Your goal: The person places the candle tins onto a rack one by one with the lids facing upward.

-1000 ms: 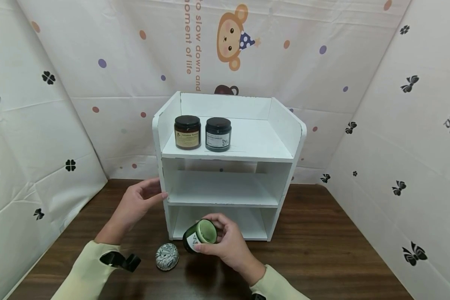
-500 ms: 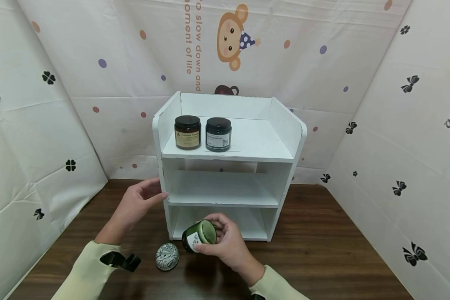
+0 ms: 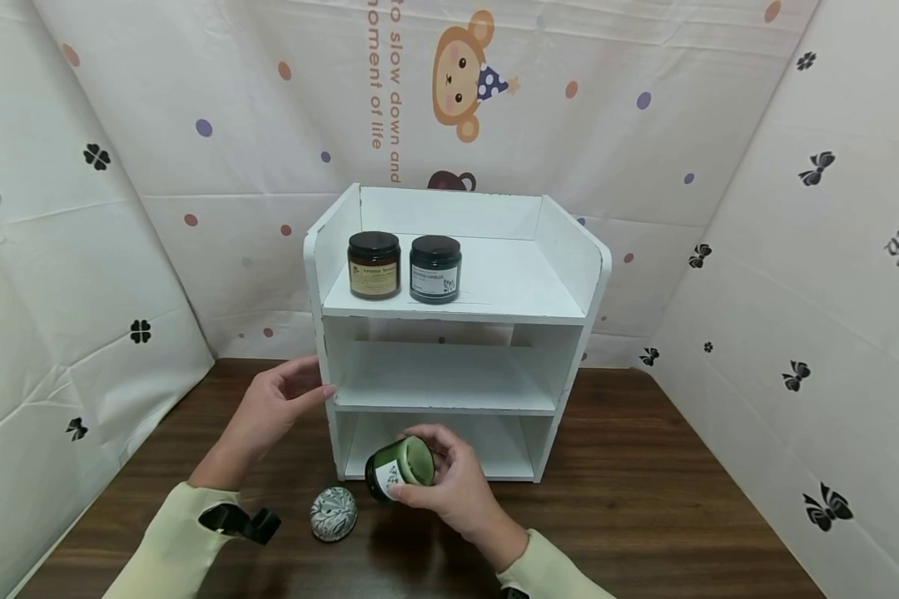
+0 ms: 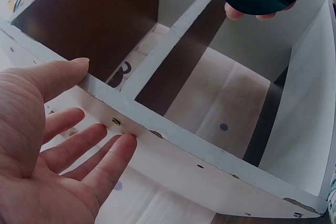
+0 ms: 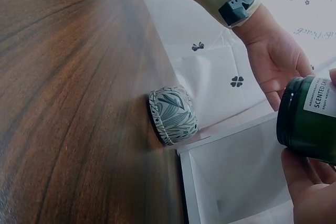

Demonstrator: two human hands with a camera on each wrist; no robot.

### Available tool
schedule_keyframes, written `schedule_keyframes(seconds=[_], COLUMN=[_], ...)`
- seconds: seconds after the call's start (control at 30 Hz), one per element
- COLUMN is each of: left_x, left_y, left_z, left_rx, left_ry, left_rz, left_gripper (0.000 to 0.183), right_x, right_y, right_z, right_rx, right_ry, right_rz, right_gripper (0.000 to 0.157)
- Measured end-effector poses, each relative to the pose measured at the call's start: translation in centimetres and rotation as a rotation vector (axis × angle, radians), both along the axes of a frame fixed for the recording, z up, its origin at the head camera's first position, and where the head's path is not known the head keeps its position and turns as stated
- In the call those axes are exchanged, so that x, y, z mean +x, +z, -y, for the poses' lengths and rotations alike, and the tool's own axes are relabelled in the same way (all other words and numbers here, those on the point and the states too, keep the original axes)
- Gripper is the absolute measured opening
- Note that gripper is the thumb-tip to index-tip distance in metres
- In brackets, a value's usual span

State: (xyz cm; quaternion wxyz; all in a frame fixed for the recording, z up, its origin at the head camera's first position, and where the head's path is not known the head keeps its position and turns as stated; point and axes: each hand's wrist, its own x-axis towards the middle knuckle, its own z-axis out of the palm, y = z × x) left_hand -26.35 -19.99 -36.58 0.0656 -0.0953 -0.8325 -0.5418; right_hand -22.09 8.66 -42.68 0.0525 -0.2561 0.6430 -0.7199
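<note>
My right hand (image 3: 457,487) grips a green glass candle jar (image 3: 412,460) in front of the lower compartment of a white shelf unit (image 3: 442,409). The jar is tilted, its base facing up and right and its black lid (image 5: 286,114) towards the left. Its white label (image 5: 321,95) reads "SCENTED CAND...". At the shelf's left side my left hand (image 3: 273,408) rests its thumb on the front edge; the fingers (image 4: 113,166) lie loosely extended along the outer panel. A round leaf-patterned tin (image 3: 334,513) sits on the table, left of the jar.
Two lidded candle jars, an amber one (image 3: 374,266) and a dark one (image 3: 435,269), stand side by side on the top shelf. Brown wooden table (image 3: 644,499) surrounds the unit. White printed cloths (image 3: 232,249) hang behind and at both sides.
The candle jar in my right hand has tipped very slightly. My left hand stays at the shelf's side, and the tin has not moved.
</note>
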Motion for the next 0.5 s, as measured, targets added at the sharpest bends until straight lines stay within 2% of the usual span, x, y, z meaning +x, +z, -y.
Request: schedule_keyframes(seconds=[0.5], left_x=[0.02], left_y=[-0.06], left_z=[-0.08], left_rx=[-0.009], left_ry=[0.008], left_rz=[-0.008], left_gripper=[0.064], right_x=[0.31], right_y=[0.43], right_z=[-0.14], right_rx=[0.006], right_ry=[-0.035], right_rz=[0.032], right_gripper=[0.060])
